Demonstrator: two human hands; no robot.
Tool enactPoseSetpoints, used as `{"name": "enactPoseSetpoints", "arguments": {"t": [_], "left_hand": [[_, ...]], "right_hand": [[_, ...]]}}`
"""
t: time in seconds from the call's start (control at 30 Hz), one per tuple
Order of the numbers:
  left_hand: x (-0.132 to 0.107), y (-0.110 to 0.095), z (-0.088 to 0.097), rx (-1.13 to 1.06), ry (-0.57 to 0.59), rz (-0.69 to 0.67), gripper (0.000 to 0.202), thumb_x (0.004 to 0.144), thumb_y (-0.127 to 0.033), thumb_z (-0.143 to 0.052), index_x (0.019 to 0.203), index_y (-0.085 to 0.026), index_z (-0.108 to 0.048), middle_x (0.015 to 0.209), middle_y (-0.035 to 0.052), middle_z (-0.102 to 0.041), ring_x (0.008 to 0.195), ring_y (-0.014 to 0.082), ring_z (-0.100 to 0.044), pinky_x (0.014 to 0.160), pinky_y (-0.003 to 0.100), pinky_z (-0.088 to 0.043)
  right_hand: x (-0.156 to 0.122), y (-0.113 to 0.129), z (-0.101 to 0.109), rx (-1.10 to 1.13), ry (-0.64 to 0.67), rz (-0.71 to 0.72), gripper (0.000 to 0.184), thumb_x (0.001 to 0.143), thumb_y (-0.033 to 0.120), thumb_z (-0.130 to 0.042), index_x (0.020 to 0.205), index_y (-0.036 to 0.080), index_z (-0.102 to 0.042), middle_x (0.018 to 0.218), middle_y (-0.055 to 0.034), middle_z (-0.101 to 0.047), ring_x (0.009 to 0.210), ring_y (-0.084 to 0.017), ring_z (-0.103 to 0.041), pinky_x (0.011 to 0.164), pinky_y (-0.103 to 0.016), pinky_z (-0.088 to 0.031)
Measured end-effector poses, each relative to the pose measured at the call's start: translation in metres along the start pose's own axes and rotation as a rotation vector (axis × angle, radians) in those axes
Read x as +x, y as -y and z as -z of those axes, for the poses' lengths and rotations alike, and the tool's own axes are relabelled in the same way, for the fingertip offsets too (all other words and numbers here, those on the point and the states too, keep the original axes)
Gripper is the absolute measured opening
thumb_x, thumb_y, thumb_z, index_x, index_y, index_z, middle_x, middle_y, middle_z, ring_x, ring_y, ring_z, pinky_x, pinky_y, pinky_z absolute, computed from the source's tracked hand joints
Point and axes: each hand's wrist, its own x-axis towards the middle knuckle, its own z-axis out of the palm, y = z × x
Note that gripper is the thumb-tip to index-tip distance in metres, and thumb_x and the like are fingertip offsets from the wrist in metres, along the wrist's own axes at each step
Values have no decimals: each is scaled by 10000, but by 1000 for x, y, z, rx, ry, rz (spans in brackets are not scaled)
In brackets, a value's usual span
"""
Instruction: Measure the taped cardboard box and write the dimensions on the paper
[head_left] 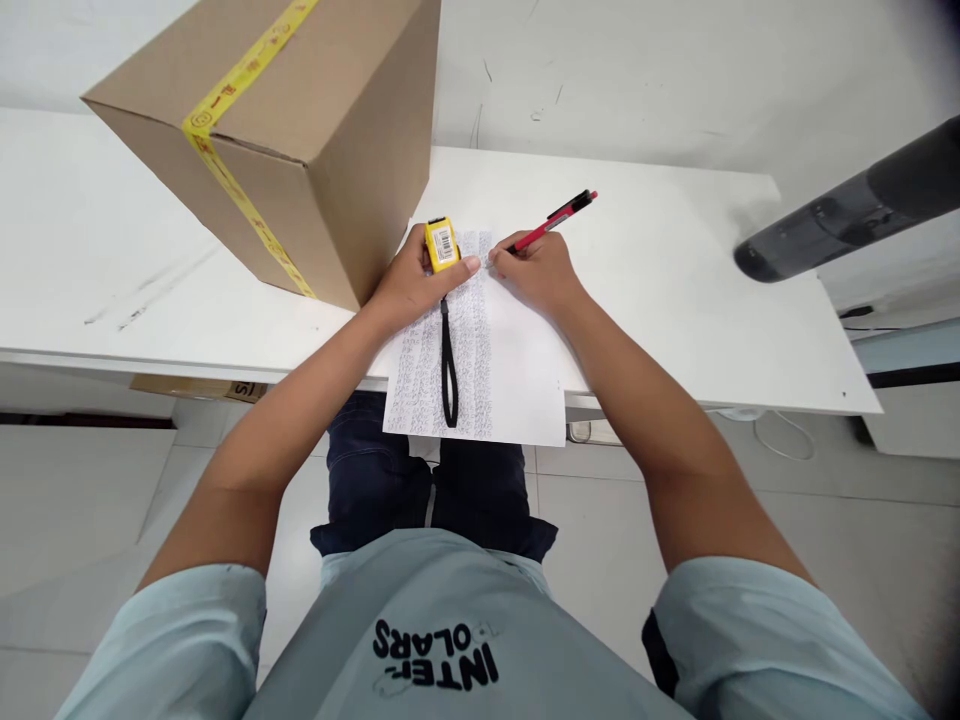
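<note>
Between the thumb and fingers of my left hand (409, 285) is a yellow tape measure (442, 246) with a barcode label. Its black wrist strap (448, 370) trails down over a sheet of paper (529, 390). Dense columns of small handwriting cover the left part of that sheet, whose lower end sticks out past the table edge. My right hand (536, 272) is closed around a red and black pen (553, 219), its tip end low at the paper near my left thumb. The fingers hide the pen's point.
A large cardboard box (375, 160) with yellow printed tape stands on the white table (660, 250), close beside my left forearm. A dark cylindrical object (847, 215) juts in from the right above the table. Behind the table is a scuffed white wall (637, 80).
</note>
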Motion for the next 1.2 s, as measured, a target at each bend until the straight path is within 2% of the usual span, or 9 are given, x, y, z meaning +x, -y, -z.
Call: {"name": "enactPoseSetpoints", "arguments": {"t": [0.2,0.47,0.7,1.03,1.2], "left_hand": [[0,2,0,1,12,17,621,750,-706,-792,1035,-250,-482,1023,33,-568,1061,272,-632,988,529,-510],[1,5,0,32,6,-28,588,769,-669,-795,1042,-258,-475,1039,26,-573,1068,254,-637,993,507,-519],[-1,0,0,18,7,-10,610,760,-684,-793,1066,-265,-473,1027,28,-579,1060,265,-637,985,504,-519],[0,-2,0,-34,21,25,597,743,-626,-840,1056,-265,-482,1034,34,-555,1124,292,-601,1017,521,-487],[0,2,0,-27,20,16,608,751,-650,-821,1074,-260,-484,1051,35,-556,1116,281,-611,1025,521,-488]], "right_hand": [[0,-2,0,-16,-33,11,140,842,197,-679,704,208,-656,613,5,-571,639,-152,-564,646,-341,-553],[1,-4,-1,-12,-70,24,203,859,283,-714,682,213,-641,643,-15,-590,650,-165,-580,639,-355,-555],[1,-4,1,-14,-34,25,225,863,343,-719,698,212,-640,621,-8,-563,627,-152,-549,580,-332,-519],[0,-2,1,-25,-76,21,224,890,271,-687,684,220,-618,648,3,-548,635,-148,-547,642,-347,-516],[0,-2,1,-21,-40,25,219,895,260,-684,693,212,-613,649,1,-555,644,-146,-546,649,-343,-514]]}}
